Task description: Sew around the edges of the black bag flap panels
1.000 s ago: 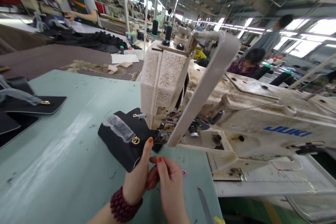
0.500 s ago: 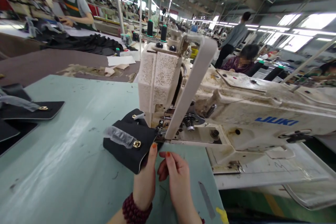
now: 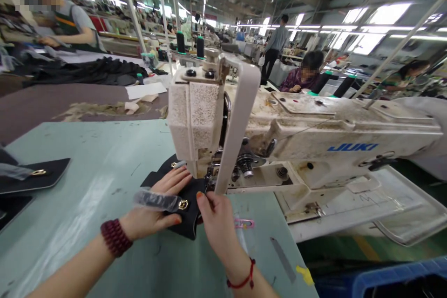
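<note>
Nearby, a yellow scrap (image 3: 305, 274) and a thin grey strip (image 3: 282, 259) lie by the right edge of the green bench (image 3: 98, 144). The right hand (image 3: 219, 223) keeps thumb and fingers close together at the right side of the black piece (image 3: 193, 192); whether they pinch it, I cannot tell. The left hand (image 3: 153, 219) lies spread on this piece, its plastic-wrapped strap (image 3: 157, 199) across the back, and grips nothing. The piece reaches the white sewing machine (image 3: 303, 136). Beyond the bench's far edge, a brown table (image 3: 45, 100) carries white paper (image 3: 146, 90), and farther is a person in an apron (image 3: 75, 25)
</note>
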Demonstrator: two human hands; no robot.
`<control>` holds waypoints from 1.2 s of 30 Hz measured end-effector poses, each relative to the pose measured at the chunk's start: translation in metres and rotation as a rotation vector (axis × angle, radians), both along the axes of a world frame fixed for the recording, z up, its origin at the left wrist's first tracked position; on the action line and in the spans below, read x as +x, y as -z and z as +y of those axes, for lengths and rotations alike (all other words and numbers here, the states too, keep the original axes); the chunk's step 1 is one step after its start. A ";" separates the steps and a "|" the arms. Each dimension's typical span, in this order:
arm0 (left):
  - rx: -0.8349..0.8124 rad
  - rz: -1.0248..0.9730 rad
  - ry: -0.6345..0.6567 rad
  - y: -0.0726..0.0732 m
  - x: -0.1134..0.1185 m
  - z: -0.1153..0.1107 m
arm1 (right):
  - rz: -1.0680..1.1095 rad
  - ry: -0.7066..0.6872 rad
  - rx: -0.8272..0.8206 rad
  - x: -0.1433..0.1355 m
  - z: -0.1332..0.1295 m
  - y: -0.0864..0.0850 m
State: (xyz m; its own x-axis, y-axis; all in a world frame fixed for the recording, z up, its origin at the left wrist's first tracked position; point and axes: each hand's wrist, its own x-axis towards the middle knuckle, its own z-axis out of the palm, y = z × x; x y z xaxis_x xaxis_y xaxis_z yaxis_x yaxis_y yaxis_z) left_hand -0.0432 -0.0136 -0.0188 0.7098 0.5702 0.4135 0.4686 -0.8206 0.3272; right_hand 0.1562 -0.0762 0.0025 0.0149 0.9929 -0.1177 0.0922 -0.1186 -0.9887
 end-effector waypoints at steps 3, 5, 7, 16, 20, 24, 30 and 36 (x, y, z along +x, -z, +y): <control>0.035 0.136 0.006 -0.022 0.005 0.003 | 0.008 -0.010 -0.027 0.003 0.000 0.002; 0.033 0.208 -0.062 -0.031 0.006 -0.007 | 0.035 -0.034 -0.057 0.006 0.000 0.003; 0.023 0.231 -0.108 -0.037 0.007 -0.016 | 0.027 -0.029 -0.062 0.009 0.000 0.004; -0.035 0.214 -0.248 -0.054 0.027 -0.035 | 0.008 -0.017 -0.029 0.020 0.005 0.003; -0.045 0.207 -0.330 -0.058 0.034 -0.042 | 0.036 -0.038 -0.029 0.024 0.007 0.005; 0.005 0.202 -0.287 -0.055 0.031 -0.040 | 0.022 -0.005 -0.034 0.021 0.006 0.004; 0.113 0.209 -0.269 -0.052 0.027 -0.032 | -0.034 0.006 -0.029 0.019 0.005 -0.005; 0.188 0.190 -0.259 -0.053 0.029 -0.018 | -0.056 -0.008 -0.020 0.019 0.003 -0.007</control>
